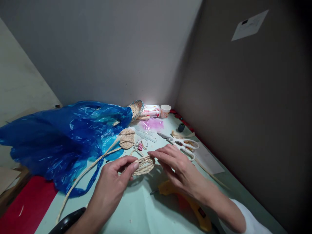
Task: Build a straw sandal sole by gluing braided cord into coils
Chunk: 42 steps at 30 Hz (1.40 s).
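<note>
A small oval piece of woven straw point(145, 165) is held above the table in front of me. My left hand point(116, 174) pinches its left end between thumb and fingers. At the right end, the fingertips of my right hand point(175, 162) close on the rim; the thumb is mostly hidden. A yellow glue gun point(195, 208) lies beneath my right hand, its nozzle pointing left. Beyond the held piece sits another woven straw piece point(127, 138) with long straw strands trailing left and forward. White-handled scissors point(180, 142) rest past my right hand.
A crumpled blue plastic bag point(80, 136) covers the left side. Toward the back stand a small woven basket point(136, 109), a packet point(153, 111) and a paper cup point(165, 111). Clear glue sticks point(146, 134), a pink clip point(140, 146) and a dark thread spool point(181, 127) lie about. Walls close the back and right.
</note>
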### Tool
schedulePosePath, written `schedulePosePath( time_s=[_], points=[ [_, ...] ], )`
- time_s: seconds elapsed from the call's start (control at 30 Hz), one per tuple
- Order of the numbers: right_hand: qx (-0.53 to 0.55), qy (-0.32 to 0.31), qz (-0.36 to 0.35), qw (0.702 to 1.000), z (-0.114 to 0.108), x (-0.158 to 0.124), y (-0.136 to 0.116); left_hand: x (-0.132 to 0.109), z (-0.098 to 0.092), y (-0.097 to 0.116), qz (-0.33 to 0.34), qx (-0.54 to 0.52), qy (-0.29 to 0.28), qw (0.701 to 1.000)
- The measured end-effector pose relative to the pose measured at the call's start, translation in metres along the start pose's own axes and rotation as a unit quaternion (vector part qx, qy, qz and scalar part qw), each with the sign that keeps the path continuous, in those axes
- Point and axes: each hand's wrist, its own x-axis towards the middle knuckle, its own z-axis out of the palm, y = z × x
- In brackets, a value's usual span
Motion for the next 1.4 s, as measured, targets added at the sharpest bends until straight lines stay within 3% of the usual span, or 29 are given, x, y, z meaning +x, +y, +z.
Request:
schedulePosePath(
  time_s=[0.13, 0.3, 0.4, 0.5, 0.87, 1.17, 1.27, 1.4],
  points=[
    [-0.018, -0.017, 0.002, 1.000, 0.004, 0.000, -0.001, 0.002, 0.002, -0.006, 0.000, -0.034, 0.014, 0.999],
    [-0.043, 0.000, -0.017, 0.999, 0.004, 0.002, 0.004, 0.001, 0.002, -0.005, 0.020, -0.033, -0.010, 0.999],
    [-0.026, -0.028, -0.026, 0.999, -0.002, 0.003, 0.003, 0.001, 0.003, -0.002, 0.020, -0.025, -0.009, 0.999],
    [0.012, -0.066, -0.022, 0.997, -0.009, 0.003, 0.000, 0.000, 0.005, -0.003, 0.000, -0.033, -0.018, 0.999],
    [0.089, -0.088, -0.034, 0.991, -0.017, 0.002, 0.002, -0.005, 0.009, -0.004, -0.049, -0.110, -0.121, 0.985],
    [0.128, -0.120, -0.023, 0.984, -0.015, 0.002, -0.002, -0.012, 0.014, -0.007, -0.127, -0.211, -0.128, 0.961],
    [0.145, -0.112, 0.001, 0.983, -0.015, 0.001, -0.002, -0.015, 0.015, -0.007, -0.119, -0.192, -0.095, 0.970],
    [0.191, -0.037, 0.099, 0.976, -0.009, 0.003, -0.008, -0.016, 0.015, -0.003, -0.083, -0.137, -0.067, 0.985]
  ],
)
